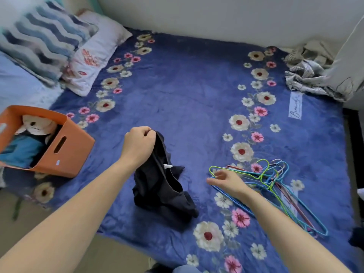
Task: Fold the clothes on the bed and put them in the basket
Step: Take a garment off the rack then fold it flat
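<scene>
The left hand (137, 142) is up over the middle of the bed, fingers and thumb pinching the top edge of a black garment (157, 186). The cloth hangs down from that pinch and its lower part lies bunched on the blue flowered blanket (187, 95), near the front edge.

Over to the right, the right hand (226, 180) is spread loose, fingers relaxed, holding nothing. It hovers at the left end of a heap of coloured wire hangers (271, 181); whether the fingertips touch the wire, I cannot tell.

On the left sits the orange basket (72, 154), on the blanket and well apart from the garment, with a folded blue cloth (21, 150) and something beige (37, 125) inside. Two pillows (45, 36) lie far left, and a crumpled grey sheet (307, 75) lies far right.
</scene>
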Tool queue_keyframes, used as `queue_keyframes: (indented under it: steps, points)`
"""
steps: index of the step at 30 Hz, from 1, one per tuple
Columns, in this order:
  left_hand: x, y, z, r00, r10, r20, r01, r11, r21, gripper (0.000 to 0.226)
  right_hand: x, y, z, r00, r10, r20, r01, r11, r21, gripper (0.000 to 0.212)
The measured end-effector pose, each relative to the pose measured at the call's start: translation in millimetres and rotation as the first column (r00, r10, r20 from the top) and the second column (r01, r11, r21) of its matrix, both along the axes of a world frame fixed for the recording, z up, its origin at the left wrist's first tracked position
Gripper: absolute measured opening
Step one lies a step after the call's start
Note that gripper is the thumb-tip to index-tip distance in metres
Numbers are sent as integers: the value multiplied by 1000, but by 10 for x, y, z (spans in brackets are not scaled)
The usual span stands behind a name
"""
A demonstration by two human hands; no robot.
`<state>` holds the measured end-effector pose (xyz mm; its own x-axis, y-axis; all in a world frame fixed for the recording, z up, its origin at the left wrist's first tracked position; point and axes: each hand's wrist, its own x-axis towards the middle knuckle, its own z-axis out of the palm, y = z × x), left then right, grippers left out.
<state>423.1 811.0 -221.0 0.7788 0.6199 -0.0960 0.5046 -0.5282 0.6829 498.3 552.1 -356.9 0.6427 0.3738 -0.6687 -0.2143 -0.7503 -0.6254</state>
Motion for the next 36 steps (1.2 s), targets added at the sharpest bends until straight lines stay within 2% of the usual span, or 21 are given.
queue_keyframes:
  steps: [2,3,4,5,7,8,11,14,16,18,20,22,24,26,28,29,31,32,34,36]
  points:
    - [-46,37,101,999,16,33,-16,1000,-10,30,-403,532,62,963,248,-105,-243,968,58,106]
    - [-71,72,154,998,24,51,-24,1000,-13,30,-578,745,50,945,319,-75,-319,948,19,116]
    - [-111,130,217,997,31,73,-30,999,-15,30,-715,945,55,939,345,-18,-345,938,-37,112]
    - [-144,189,281,995,35,92,-34,999,-13,31,-770,1089,56,955,295,34,-292,954,-73,93]
    - [-220,343,408,989,50,139,-51,999,8,35,-749,1283,134,983,130,132,-124,991,-55,28]
    - [-290,472,493,984,59,168,-66,997,32,38,-710,1357,228,984,70,164,-68,998,-18,6]
    - [-424,903,697,973,103,208,-137,978,157,41,-370,1393,612,979,-60,197,17,977,213,25]
    - [-529,1521,899,986,70,152,-119,934,338,35,-87,1427,1362,928,-234,289,97,903,419,22]
    - [-520,1879,1061,997,16,70,-45,899,435,29,-25,1471,1893,913,-208,350,26,887,461,17]
    - [-427,2211,1253,1000,-15,-4,15,870,492,27,-40,1560,2388,895,-101,435,-100,904,415,25]
    - [-303,2525,1444,990,-46,-134,113,827,550,22,-138,1654,2848,872,45,488,-200,941,271,35]
    - [-194,2764,1565,957,-47,-286,206,805,556,14,-250,1722,3181,867,167,469,-240,966,99,32]
    - [-131,2886,1614,954,-53,-294,215,806,551,11,-329,1747,3392,850,237,470,-225,971,-83,27]
    - [-115,2879,1689,984,-102,-147,168,807,566,16,-394,1741,3568,850,278,448,-185,953,-240,23]
    - [-93,2833,1847,980,-148,133,56,847,529,24,-448,1694,3790,858,264,441,-137,944,-299,24]
    - [-73,2814,1934,949,-149,278,6,889,458,27,-472,1655,3913,861,238,449,-114,951,-286,21]
    - [-58,2753,2108,819,-120,560,21,983,181,34,-524,1550,4158,879,155,450,-73,978,-193,10]
    - [-55,2714,2166,727,-83,681,79,996,37,35,-539,1495,4246,885,130,447,-67,986,-154,8]
    - [-47,2653,2234,588,19,808,151,980,-132,34,-566,1410,4363,883,153,444,-96,984,-147,9]
    - [-2,2634,2291,506,87,858,191,959,-210,36,-528,1365,4428,881,165,444,-108,983,-150,9]
